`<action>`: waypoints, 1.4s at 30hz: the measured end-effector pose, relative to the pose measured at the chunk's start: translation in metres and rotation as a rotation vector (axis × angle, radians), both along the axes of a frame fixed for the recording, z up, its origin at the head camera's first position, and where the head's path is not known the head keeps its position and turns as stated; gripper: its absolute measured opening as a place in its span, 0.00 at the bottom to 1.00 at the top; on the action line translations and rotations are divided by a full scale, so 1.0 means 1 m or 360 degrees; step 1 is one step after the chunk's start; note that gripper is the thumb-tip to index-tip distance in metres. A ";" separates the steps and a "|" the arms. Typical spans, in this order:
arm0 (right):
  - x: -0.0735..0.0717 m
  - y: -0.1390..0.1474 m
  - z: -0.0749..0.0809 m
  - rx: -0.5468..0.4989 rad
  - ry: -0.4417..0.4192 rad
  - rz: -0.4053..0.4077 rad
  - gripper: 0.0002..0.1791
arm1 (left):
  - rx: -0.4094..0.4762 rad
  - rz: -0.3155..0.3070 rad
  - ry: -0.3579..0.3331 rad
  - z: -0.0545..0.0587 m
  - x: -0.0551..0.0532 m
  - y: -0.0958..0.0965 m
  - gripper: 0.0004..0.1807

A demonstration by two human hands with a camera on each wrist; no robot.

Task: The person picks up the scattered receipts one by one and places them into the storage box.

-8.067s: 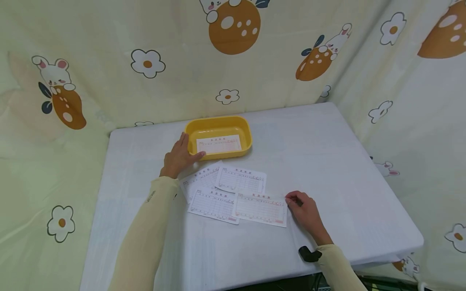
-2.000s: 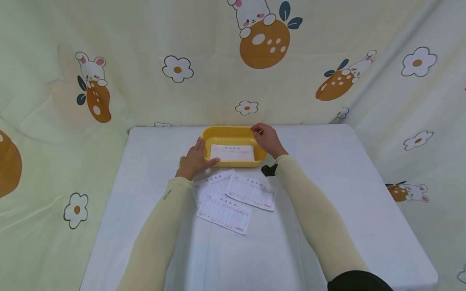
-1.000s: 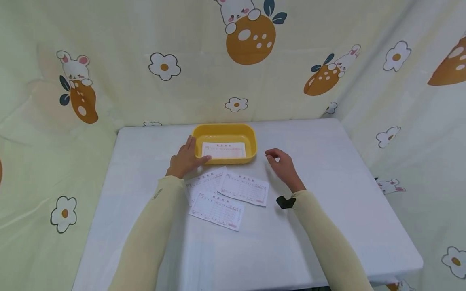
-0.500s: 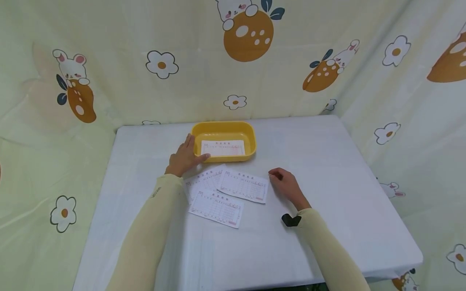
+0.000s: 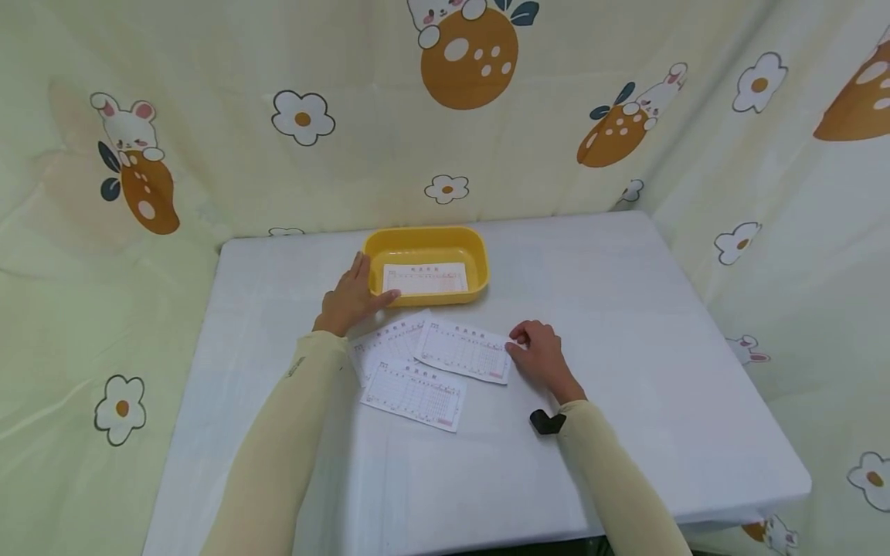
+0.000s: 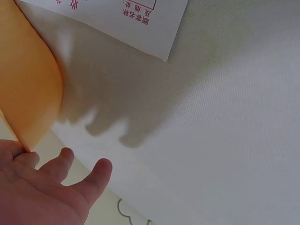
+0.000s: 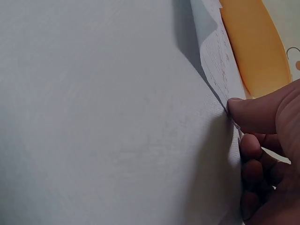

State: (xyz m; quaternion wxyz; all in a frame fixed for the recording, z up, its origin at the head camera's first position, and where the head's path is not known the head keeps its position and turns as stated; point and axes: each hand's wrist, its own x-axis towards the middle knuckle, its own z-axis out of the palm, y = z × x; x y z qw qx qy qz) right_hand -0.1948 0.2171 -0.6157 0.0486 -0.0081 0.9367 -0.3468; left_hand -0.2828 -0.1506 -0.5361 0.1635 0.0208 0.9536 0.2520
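My left hand (image 5: 346, 298) lies at the near left corner of the yellow tray (image 5: 478, 245); its fingers stay extended along the left side and the thumb crosses the front rim. A white receipt slip (image 5: 425, 279) with red print lies inside the tray. In front of it, three more slips overlap on the table. My right hand (image 5: 538, 354) pinches the right edge of the rightmost receipt slip (image 5: 464, 349) between thumb and fingers. That slip's edge (image 7: 216, 70) bows up off the cloth in the right wrist view. Whether the tray's slip covers others cannot be told.
A second slip (image 5: 415, 395) lies nearest the front and a third slip (image 5: 385, 344) is partly covered at the left. White cloth covers the table (image 5: 626, 309). A patterned curtain (image 5: 361, 177) hangs behind the table and along its sides.
A fourth slip, at the right of the group 8.1 s ago, has left the table. My right hand has come back from the tray's right end to the rightmost slip. My left hand stays at the tray.
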 end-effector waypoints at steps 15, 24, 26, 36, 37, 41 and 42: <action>0.004 -0.002 -0.001 -0.0093 -0.0018 -0.0134 0.05 | 0.0009 0.0005 -0.0024 0.001 -0.002 0.000 0.63; 0.007 -0.004 0.004 -0.0215 -0.0022 -0.0173 0.12 | 0.0024 0.0003 -0.0011 0.003 0.002 0.000 0.63; 0.008 -0.004 0.003 -0.0204 -0.0017 -0.0180 0.12 | 0.0030 0.0006 -0.0011 0.004 0.003 0.000 0.62; 0.013 -0.001 0.002 -0.0242 0.0027 -0.0226 0.11 | 0.0030 0.0021 -0.0025 0.002 0.002 0.001 0.63; 0.013 -0.001 0.002 -0.0251 0.0032 -0.0223 0.11 | 0.0031 0.0021 -0.0026 0.001 0.002 0.001 0.63; 0.016 0.001 0.004 -0.0273 0.0061 -0.0196 0.10 | 0.0034 0.0024 -0.0038 0.000 0.001 0.001 0.63; 0.016 0.001 0.004 -0.0274 0.0068 -0.0188 0.10 | 0.0033 0.0023 -0.0040 0.000 0.001 0.001 0.63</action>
